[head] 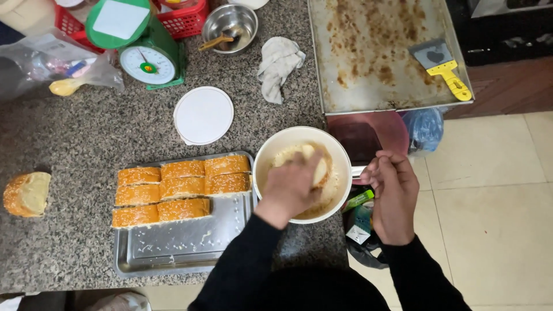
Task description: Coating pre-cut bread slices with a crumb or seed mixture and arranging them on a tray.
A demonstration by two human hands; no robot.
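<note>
Speckled granite counter [86,144], with a bread piece being dipped in a white bowl [340,167] at its front edge.

The left hand [288,187] reaches down into the bowl, fingers closed on a pale bread piece [318,168] whose long axis runs roughly upright in the view, tilted slightly right, its far end pointing away from the person. The right hand [391,193] steadies the bowl's handle [358,170], fingers curled around it. Just left of the bowl, a metal tray [190,242] holds sesame-topped bread slices [181,190] in three rows, long axes left to right.
</note>
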